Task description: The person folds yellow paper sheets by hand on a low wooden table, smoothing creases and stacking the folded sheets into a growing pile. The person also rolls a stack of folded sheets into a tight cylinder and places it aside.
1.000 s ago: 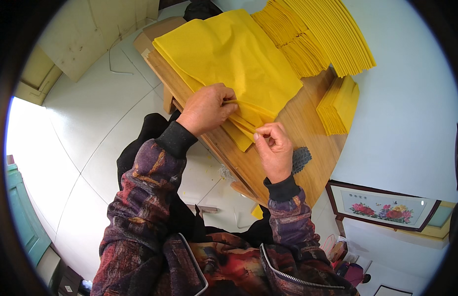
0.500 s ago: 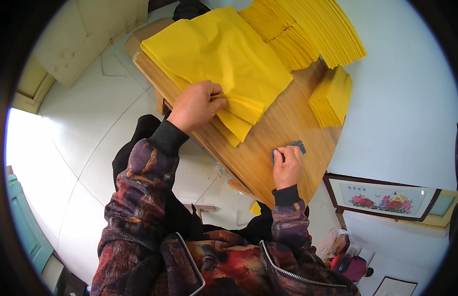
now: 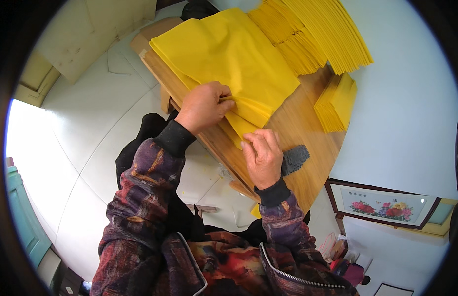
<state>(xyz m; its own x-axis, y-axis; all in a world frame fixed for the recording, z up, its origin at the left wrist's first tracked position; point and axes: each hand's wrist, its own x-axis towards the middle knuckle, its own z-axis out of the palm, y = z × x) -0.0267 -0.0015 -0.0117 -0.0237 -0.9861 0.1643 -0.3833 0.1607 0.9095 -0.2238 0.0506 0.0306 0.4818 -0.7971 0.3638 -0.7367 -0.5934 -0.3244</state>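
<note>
A pile of flat yellow cloth sheets (image 3: 214, 44) lies on the wooden table, with its near corner folded up. My left hand (image 3: 205, 104) is closed, pinching that raised fold between thumb and fingers. Close beside it, my right hand (image 3: 263, 155) has its thumb and forefinger bent together on the lower corner of the yellow cloth at the table's front edge. Just right of that hand lies a dark grey cloth pad (image 3: 295, 159) with a jagged edge, no longer under the fingers.
Tall stacks of folded yellow cloth (image 3: 327, 29) stand at the table's back right, and a smaller stack (image 3: 337, 103) sits by its right edge. The wooden table (image 3: 313, 143) meets a pale wall, where a framed flower picture (image 3: 382, 203) hangs. Tiled floor (image 3: 105, 128) spreads to the left.
My right hand has let go of the grey pad and moved left to the yellow cloth's corner. My left hand keeps its pinch on the fold. The whole view has shifted slightly.
</note>
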